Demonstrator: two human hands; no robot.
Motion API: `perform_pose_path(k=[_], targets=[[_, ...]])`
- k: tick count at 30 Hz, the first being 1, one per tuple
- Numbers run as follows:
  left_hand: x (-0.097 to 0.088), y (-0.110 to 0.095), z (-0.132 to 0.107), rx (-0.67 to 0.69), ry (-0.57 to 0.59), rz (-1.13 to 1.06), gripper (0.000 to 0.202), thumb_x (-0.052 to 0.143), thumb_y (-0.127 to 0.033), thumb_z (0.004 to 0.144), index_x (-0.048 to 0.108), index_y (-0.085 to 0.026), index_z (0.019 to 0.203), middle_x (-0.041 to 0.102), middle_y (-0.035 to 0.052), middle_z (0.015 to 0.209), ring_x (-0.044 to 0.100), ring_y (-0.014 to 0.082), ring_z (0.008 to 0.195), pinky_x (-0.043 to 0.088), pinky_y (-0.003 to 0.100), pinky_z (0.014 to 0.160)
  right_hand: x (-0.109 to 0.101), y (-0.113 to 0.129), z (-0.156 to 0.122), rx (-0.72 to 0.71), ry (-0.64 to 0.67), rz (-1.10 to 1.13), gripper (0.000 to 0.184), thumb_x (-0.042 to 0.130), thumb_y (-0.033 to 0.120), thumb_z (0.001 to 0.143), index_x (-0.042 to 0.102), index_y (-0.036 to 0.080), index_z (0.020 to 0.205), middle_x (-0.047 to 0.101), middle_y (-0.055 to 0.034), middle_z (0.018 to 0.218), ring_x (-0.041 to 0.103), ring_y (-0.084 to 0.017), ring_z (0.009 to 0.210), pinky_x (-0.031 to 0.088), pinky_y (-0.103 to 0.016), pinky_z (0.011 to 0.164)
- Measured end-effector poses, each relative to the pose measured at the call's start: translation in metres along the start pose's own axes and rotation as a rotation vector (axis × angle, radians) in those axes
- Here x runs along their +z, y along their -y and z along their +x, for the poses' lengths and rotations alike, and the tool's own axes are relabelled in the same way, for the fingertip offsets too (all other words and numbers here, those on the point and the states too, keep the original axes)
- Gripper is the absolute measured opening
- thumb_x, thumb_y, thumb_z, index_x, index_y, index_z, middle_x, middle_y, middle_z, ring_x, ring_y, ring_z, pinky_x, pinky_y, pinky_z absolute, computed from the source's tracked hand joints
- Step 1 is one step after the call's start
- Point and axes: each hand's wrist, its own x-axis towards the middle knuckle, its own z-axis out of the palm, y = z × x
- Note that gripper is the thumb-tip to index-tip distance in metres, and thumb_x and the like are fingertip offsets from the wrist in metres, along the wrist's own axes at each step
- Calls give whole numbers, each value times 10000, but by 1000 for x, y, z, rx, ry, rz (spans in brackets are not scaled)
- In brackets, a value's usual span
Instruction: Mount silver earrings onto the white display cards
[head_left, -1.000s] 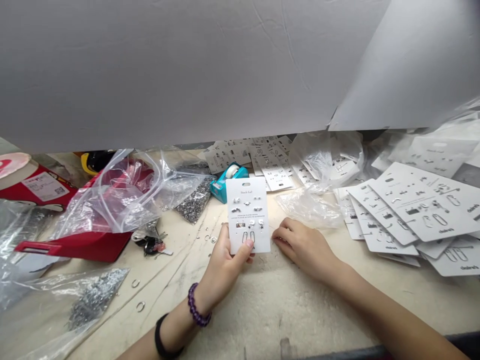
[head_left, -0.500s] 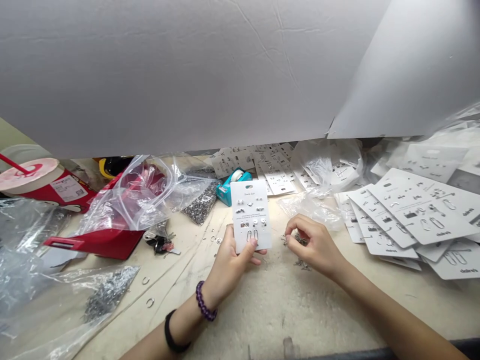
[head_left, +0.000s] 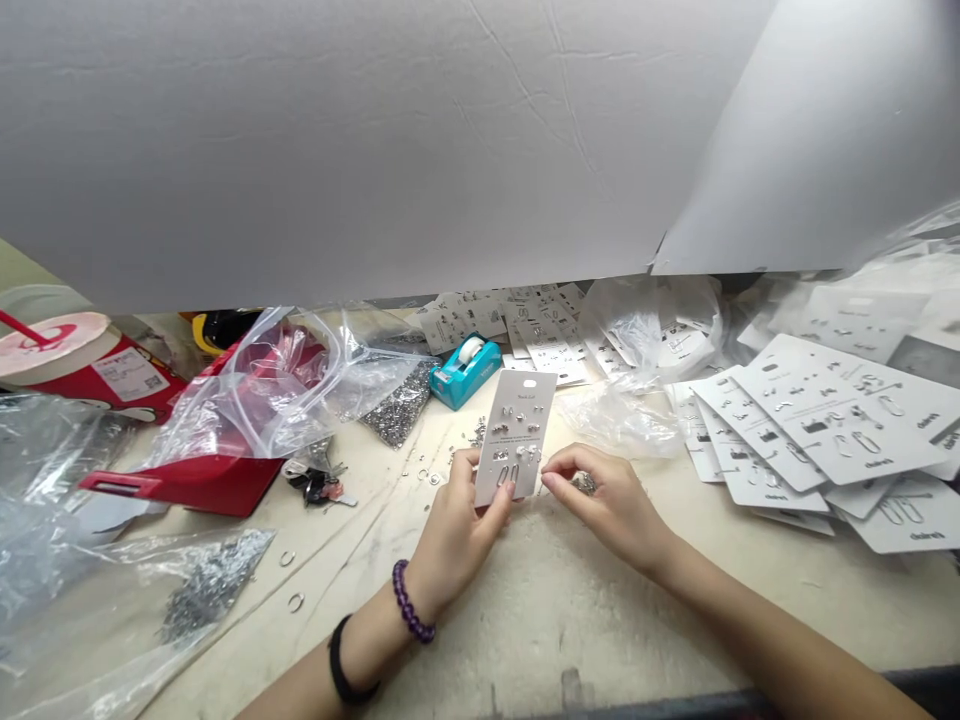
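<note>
My left hand (head_left: 469, 510) grips a white earring card (head_left: 517, 435) by its lower end, thumb on the front and fingers behind. Rows of small silver earrings show on the card, with two long loop-shaped ones near the bottom. Close to the card's lower right edge, my right hand (head_left: 600, 500) has its thumb and forefinger pinched together; whatever is between the tips is too small to make out. A little heap of small metal pieces (head_left: 583, 482) lies on the table behind the right hand, mostly hidden by it.
Filled earring cards (head_left: 847, 410) are piled at the right. A teal tape dispenser (head_left: 466, 372) stands behind the card. Plastic bags of metal pieces (head_left: 401, 405), a red scoop (head_left: 232, 485), keys (head_left: 319, 485) and a red drink cup (head_left: 97, 365) occupy the left. A white panel (head_left: 375, 150) overhangs the back.
The card has turned and tilted in my left hand, its face angling toward the right. My right hand has moved left from the metal heap to the card's edge.
</note>
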Motion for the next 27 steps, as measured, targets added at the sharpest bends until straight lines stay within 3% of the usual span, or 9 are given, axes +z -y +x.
perform_pose_path(k=[4,10,20,27], targets=[[2,3,0,46,10,58,249,484,-371,813,394,-188,956,552,50,896,589,151,698,513,267,578,3,0,1,29,-14,2,74,535,204,789,584,187,736,624,-1,729,570,-128,684,442,-252,623],[3,1,-1,0,52,33,275,475,-383,815,369,-184,971,547,42,869,571,129,601,512,269,531,3,2,1,123,25,48,117,528,242,788,592,182,710,634,-3,699,570,-128,646,443,-249,589],[4,-5,-2,-25,76,-74,321,517,-390,788,373,-171,973,543,87,958,600,172,732,523,266,517,6,-4,4,223,44,190,144,532,289,780,591,168,729,634,-14,728,571,-129,668,451,-262,620],[5,-9,-1,-73,57,-198,361,551,-377,768,355,-170,989,544,84,993,609,181,759,522,256,502,11,0,3,149,-72,154,108,525,251,772,586,173,729,592,-14,724,532,-129,656,427,-261,600]])
